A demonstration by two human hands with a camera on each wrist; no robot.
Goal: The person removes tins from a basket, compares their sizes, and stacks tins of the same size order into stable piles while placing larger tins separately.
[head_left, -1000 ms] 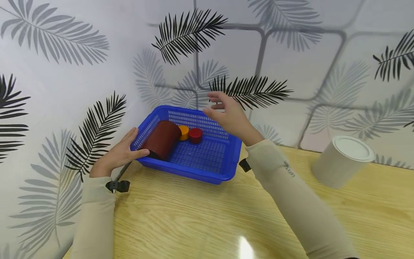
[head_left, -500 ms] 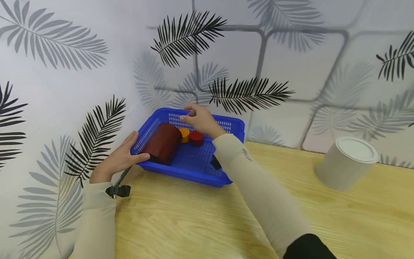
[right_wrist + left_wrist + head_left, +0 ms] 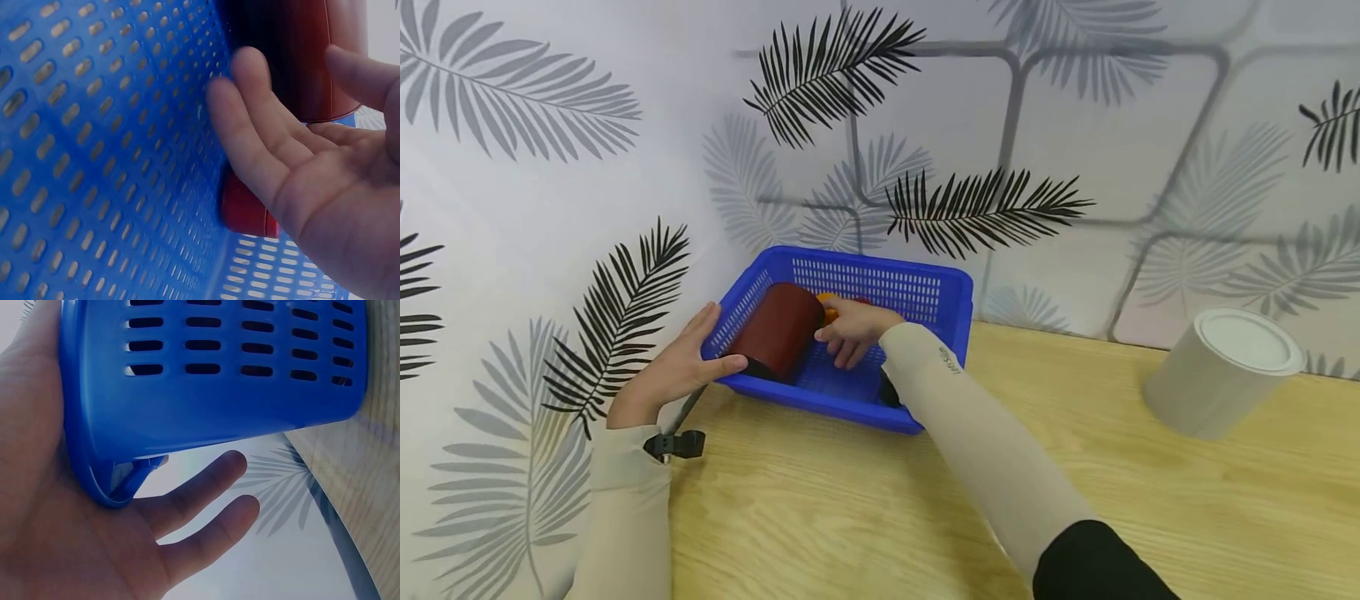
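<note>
A blue perforated plastic basket stands on the table against the wall. My left hand grips its left corner, with the thumb over the rim and the fingers outside. A dark red cylinder lies on its side in the basket's left part. My right hand is inside the basket, just right of the cylinder, its index finger at an orange round piece. In the right wrist view, thumb and fingers are apart, and a small red round piece lies behind the hand. The hand partly covers both round pieces.
A white lidded can stands on the wooden table at the right. The patterned wall rises right behind the basket and along its left side.
My right hand has come from above the basket's back rim, leftward and down into it, beside the cylinder and the orange piece. The left hand has stayed on the corner.
</note>
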